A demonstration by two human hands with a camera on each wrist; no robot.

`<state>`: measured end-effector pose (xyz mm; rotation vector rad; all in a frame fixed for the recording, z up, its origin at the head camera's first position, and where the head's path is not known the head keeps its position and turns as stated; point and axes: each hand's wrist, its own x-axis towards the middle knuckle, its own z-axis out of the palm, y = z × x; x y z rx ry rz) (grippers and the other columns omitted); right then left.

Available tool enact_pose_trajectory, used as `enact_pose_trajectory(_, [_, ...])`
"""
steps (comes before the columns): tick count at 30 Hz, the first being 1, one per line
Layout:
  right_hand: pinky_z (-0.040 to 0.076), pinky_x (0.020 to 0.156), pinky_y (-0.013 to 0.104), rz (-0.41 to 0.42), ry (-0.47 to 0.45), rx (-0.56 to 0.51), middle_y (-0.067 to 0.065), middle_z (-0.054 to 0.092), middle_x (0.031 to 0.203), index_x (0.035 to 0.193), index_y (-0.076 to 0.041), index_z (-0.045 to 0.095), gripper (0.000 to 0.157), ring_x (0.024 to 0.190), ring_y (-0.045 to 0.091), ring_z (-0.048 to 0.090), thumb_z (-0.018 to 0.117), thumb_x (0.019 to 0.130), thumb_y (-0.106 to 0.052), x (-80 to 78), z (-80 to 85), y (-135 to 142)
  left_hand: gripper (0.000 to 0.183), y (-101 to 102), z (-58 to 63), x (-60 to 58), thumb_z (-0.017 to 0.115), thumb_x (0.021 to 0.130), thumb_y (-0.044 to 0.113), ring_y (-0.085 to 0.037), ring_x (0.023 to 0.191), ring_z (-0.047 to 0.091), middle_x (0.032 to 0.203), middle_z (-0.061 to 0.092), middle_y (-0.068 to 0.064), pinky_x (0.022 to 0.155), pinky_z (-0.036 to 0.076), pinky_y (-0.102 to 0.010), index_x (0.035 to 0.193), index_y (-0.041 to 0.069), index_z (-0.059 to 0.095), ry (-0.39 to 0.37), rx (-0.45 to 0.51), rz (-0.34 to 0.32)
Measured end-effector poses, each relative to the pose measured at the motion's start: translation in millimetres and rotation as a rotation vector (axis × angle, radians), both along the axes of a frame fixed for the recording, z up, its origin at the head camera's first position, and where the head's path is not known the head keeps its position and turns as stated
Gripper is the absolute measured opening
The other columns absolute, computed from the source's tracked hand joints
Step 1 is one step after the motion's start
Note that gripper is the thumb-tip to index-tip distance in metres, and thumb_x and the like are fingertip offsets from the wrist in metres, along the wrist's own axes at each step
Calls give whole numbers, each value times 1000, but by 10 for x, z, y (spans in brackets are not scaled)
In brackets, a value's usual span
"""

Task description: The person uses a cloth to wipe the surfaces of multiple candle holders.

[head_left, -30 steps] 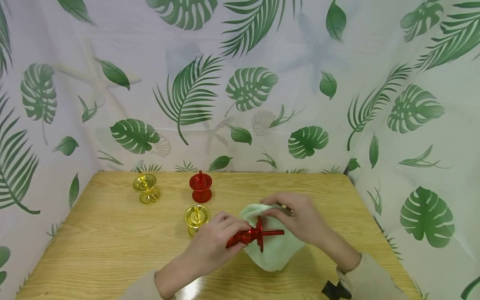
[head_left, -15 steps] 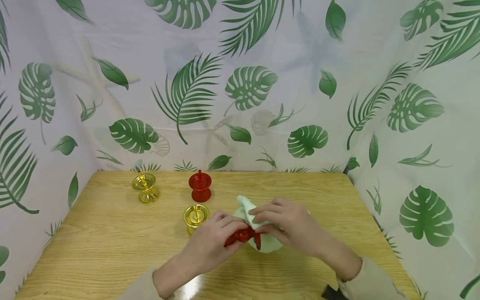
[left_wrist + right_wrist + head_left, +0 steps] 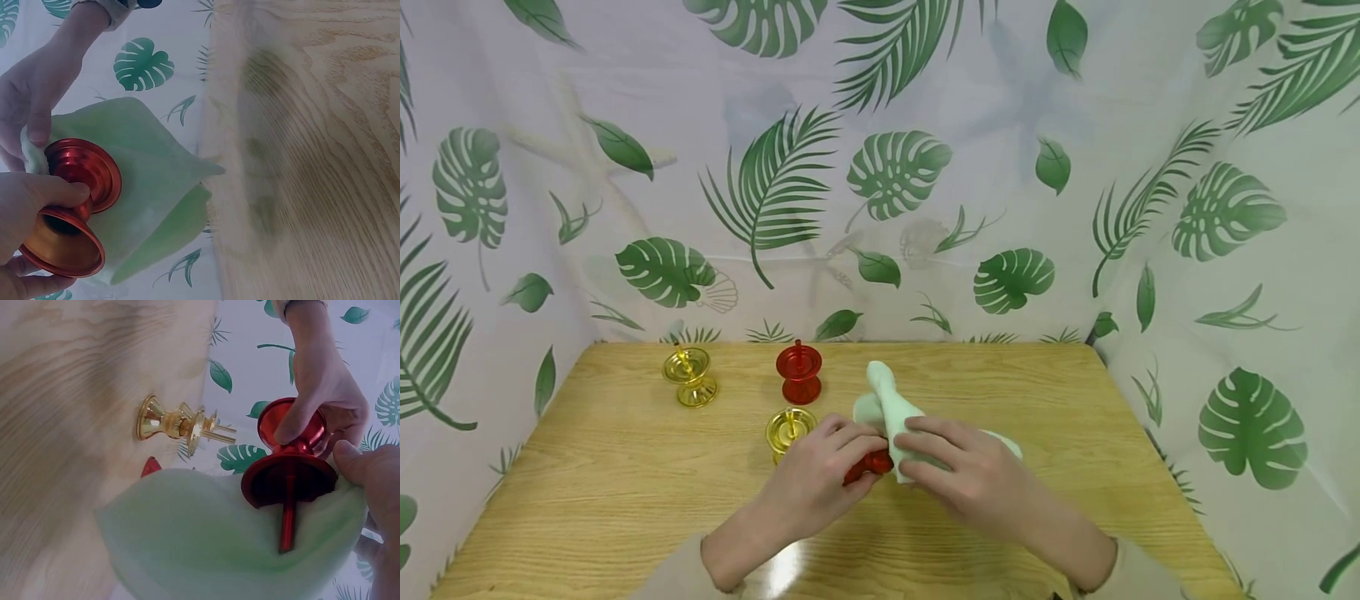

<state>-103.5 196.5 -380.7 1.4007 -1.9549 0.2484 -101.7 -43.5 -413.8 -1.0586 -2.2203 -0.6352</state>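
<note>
The held red candle holder (image 3: 290, 464) is off the tabletop, between the two hands at the near middle of the table (image 3: 587, 500). Its long axis lies roughly level, running left to right in the head view: base to the left, dish and spike end to the right. The right wrist view shows the spike bare, lying against the light green cloth (image 3: 206, 531); the left wrist view shows the base hollow. The left hand (image 3: 820, 471) grips the holder about its waist and base, thumb on the narrow part. The right hand (image 3: 970, 475) grips the cloth at the dish's rim, fingers bent over it; a folded part of the cloth rises beyond the hand.

From the head, cloth and right hand hide the dish and spike. The near gold candle holder (image 3: 790, 429) is upright just beyond the left hand, which blocks sight of part of its base. The rear red candle holder (image 3: 801, 375) is upright behind it, and the far gold candle holder (image 3: 691, 379) is upright at the back left. A leaf-patterned backdrop (image 3: 925, 250) borders the table.
</note>
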Motion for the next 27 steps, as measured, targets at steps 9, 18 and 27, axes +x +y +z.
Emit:
enact_pose_trajectory(9, [65, 85, 35, -16, 136, 56, 5, 79, 113, 97, -12, 76, 24, 107, 27, 75, 55, 109, -9, 119, -105, 32, 40, 2, -11, -11, 97, 72, 11, -15, 96, 68, 103, 79, 4, 79, 61, -26, 106, 13, 77, -26, -7, -19])
enact_pose_trajectory(18, [65, 83, 34, -156, 50, 125, 2, 77, 110, 98, -14, 72, 13, 108, 25, 74, 63, 106, -19, 113, -22, -52, 36, 4, 12, -14, 95, 74, 10, -14, 95, 68, 104, 79, 4, 79, 61, -23, 106, 12, 78, 2, -55, -23])
enact_pose_trajectory(27, [62, 89, 29, -142, -304, 146, -3, 74, 107, 102, -16, 72, 26, 105, 17, 70, 90, 83, -15, -23, 103, -75, 33, -4, -22, 10, 94, 77, 14, -13, 92, 67, 105, 80, 5, 80, 59, -21, 107, 13, 79, 91, -111, -18])
